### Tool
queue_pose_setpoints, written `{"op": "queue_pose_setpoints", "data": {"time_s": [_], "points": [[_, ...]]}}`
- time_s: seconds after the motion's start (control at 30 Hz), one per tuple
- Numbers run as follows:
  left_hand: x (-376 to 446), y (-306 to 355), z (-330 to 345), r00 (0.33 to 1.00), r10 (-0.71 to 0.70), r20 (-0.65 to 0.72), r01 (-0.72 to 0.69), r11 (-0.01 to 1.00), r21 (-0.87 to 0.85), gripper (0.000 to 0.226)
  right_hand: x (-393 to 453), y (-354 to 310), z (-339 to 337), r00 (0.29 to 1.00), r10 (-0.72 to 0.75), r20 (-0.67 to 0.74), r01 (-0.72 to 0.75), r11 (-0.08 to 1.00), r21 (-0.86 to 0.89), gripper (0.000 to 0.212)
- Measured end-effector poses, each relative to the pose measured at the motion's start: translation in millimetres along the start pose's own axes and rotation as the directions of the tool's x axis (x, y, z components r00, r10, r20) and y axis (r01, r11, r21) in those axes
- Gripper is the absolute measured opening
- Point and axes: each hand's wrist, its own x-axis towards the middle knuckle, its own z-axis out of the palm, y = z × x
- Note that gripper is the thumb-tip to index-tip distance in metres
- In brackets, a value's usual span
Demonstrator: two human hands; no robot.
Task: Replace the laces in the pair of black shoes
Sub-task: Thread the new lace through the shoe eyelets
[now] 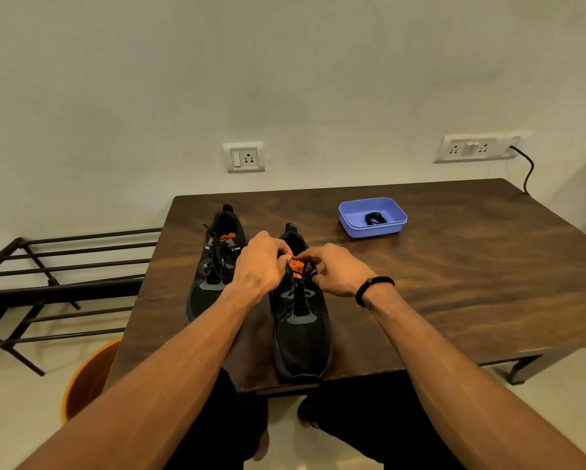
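Two black shoes on dark wood surface (437, 283), centre of frame, toes toward the viewer. Left-of-frame shoe (217, 266): laced, black lace (217, 256) loose, ends trailing toward its far end. Right-of-frame shoe (301, 320): closer to the near edge of surface, orange tongue (296, 268) exposed betw. the two hands.

Left hand (262, 262): over the top eyelet area of the right-of-frame shoe, fingers curled, fingertips pinching at the upper lace region beside the tongue. Grip closed on sth small; lace itself mostly hidden under fingers, so exact hold cannot be told.

Right hand (332, 269): opposite side of same shoe, fingers curled inward toward the tongue, fingertips near those of the left hand. Also a pinching grip at the lace/eyelet zone; what precisely is pinched not resolvable. Black band (373, 286) on right wrist.

Blue tray (373, 228): upper right of the shoes, well apart from them, on surface. Holds a coiled black lace bundle (374, 218).

Bkgd: wall w/ two socket plates, one upper centre (245, 157), one upper right (478, 149) w/ black cable (529, 167) plugged in. Metal rack (47, 283) at left of frame; orange tub (88, 378) at lower left, on floor.
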Motion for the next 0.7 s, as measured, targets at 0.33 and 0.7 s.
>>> {"op": "queue_pose_setpoints", "data": {"time_s": [0.33,0.7], "points": [[11,3,0,0.993,-0.085,0.084,0.089,0.995,-0.046,0.014,4,6,6,0.998,0.054,-0.034,-0.051,0.996,0.076,0.039],[7,6,11,0.936,-0.253,0.244,0.267,0.963,-0.025,0.004,6,8,6,0.996,0.074,-0.045,-0.067,0.989,0.132,0.038]]}}
